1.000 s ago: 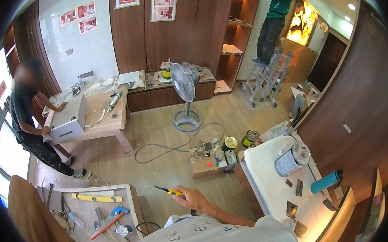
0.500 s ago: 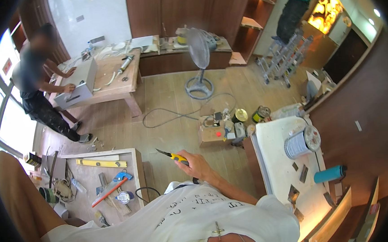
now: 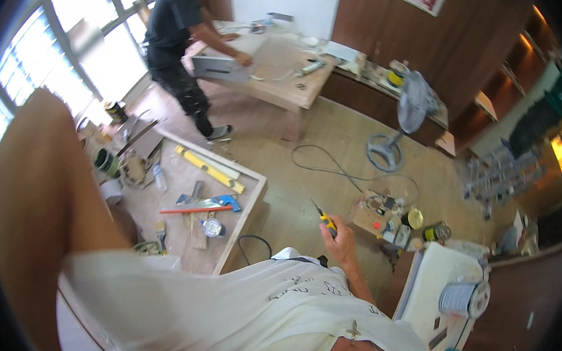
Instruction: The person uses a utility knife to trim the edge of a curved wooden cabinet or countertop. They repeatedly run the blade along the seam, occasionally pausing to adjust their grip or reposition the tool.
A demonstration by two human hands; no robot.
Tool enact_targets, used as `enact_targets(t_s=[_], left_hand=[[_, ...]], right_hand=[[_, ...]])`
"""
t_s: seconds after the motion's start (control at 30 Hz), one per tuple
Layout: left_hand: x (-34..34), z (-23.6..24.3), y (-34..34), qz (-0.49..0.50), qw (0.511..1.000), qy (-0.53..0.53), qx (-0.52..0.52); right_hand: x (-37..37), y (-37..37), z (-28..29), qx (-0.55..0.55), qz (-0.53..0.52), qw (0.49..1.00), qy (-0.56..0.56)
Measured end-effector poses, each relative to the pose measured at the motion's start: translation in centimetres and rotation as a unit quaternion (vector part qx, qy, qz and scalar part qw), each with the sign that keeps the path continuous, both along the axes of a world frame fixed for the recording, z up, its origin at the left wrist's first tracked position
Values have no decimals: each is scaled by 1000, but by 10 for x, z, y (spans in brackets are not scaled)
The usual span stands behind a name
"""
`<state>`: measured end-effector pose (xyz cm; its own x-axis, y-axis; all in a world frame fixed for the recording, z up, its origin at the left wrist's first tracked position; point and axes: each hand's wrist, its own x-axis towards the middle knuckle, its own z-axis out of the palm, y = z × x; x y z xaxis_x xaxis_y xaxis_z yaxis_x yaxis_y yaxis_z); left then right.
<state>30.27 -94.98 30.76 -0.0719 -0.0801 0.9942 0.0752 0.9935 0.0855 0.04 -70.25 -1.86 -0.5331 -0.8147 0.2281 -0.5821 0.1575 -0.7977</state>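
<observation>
My right hand (image 3: 342, 246) is closed around the yellow and black handle of a utility knife (image 3: 327, 222). Its narrow dark blade points up and away over the wooden floor, touching nothing. My left arm (image 3: 29, 212) is raised at the left side of the view, and its hand lies out of the picture. Between the arms, on a low wooden worktop (image 3: 253, 194), are a yellow spirit level (image 3: 210, 170), a blue-handled tool with a red strip (image 3: 225, 203), a round blue and white item (image 3: 212, 228) and a paintbrush (image 3: 160, 233).
A co-worker (image 3: 178, 49) bends over a grey box (image 3: 221, 69) on a wooden table (image 3: 292, 98). Beyond the floor cable (image 3: 332, 162) stands a fan (image 3: 413, 104). Another person is by a stepladder (image 3: 499, 176). At the right, a wire spool (image 3: 462, 300) rests on a white surface (image 3: 434, 266).
My view has turned leftward and tilted, so the room appears shifted right. My right hand still holds the knife, whose blade now points more upward. More of my raised left arm shows.
</observation>
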Motion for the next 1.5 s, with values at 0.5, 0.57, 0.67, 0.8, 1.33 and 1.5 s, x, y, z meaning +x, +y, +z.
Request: enact_targets(t_s=[0.5,0.57,0.67,0.8,1.33,1.5], left_hand=[[-70,4,18,-275,949,121,95],[-114,-13,37,-365,919,68,131],[-206,-52,78,-535,827,-38,167],[-246,-92,152,-632,724,-211,178],[-240,-177,235,-591,667,-453,-25],[-251,-211,255,-572,663,-482,-38]], right_hand=[[10,0,-7,13,3,1000,-26],[12,1,-13,6,-3,999,-32],[-3,22,-38,-1,-73,997,-10],[-17,23,-61,-13,-84,996,10],[17,3,-35,80,-32,996,12],[28,-1,-21,44,-12,999,-4]])
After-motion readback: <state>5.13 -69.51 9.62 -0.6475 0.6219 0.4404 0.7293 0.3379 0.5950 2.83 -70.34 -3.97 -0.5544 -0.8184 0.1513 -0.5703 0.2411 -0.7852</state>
